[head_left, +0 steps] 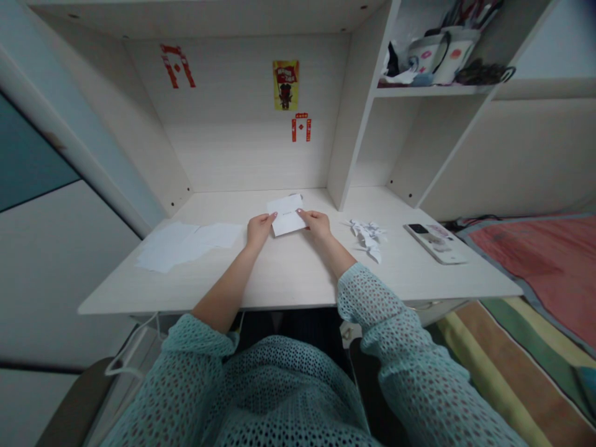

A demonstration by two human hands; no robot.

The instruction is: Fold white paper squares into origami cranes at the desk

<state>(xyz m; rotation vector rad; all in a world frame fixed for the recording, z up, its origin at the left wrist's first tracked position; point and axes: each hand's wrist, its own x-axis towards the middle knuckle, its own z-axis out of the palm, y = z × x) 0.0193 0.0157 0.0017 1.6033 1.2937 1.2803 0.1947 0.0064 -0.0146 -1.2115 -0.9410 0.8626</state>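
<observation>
Home bedroom study nook, white desk (pixel 288 273) under shelves, wall stickers (pixel 285 85), striped bedding (pixel 526 347) alongside, phone (pixel 434 243)

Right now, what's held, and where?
A white paper sheet, pinched at its left edge by the left hand and its right edge by the right hand.

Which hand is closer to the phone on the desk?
Right. The right hand, holding one edge of the white paper, sits left of the phone, with paper scraps between them. The left hand holds the paper's other edge, farther away.
</observation>
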